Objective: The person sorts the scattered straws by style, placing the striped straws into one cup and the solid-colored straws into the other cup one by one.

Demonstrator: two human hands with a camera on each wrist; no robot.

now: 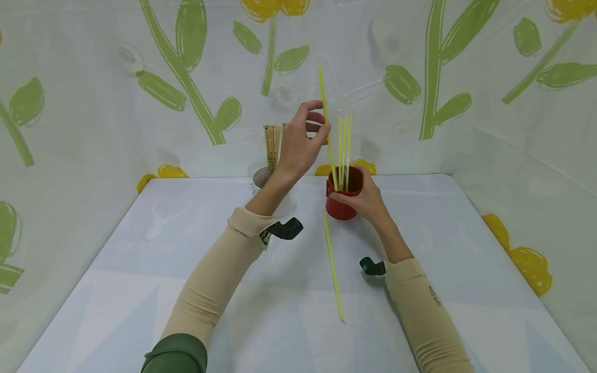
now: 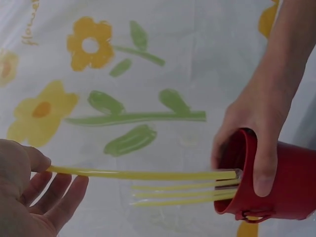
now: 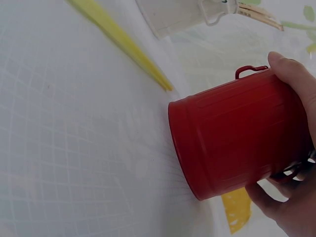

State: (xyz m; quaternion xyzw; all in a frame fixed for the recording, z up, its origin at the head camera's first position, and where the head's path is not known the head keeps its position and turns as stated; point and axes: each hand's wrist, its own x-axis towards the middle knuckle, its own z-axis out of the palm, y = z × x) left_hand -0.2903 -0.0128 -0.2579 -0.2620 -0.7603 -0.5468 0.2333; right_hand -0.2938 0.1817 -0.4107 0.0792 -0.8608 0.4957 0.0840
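My left hand (image 1: 300, 145) pinches a long yellow straw (image 1: 322, 85) between thumb and fingers, high above the table. The straw's lower end reaches into the mouth of a small red bucket (image 1: 340, 211). Several more yellow straws (image 1: 344, 140) stand in the bucket, with clear wrapping around them. My right hand (image 1: 371, 199) grips the bucket at its rim, thumb on the near side. In the right wrist view, the bucket's side (image 3: 237, 133) and base show close to the tabletop. Another yellow straw (image 1: 333, 269) lies on the table in front of the bucket.
A white bucket (image 1: 256, 182) holding brown paper-wrapped sticks (image 1: 270, 142) stands left of the red one, partly behind my left arm. A flower-printed sheet (image 1: 350, 52) hangs behind and beside the white table (image 1: 154, 238). The table's back edge runs just behind both buckets.
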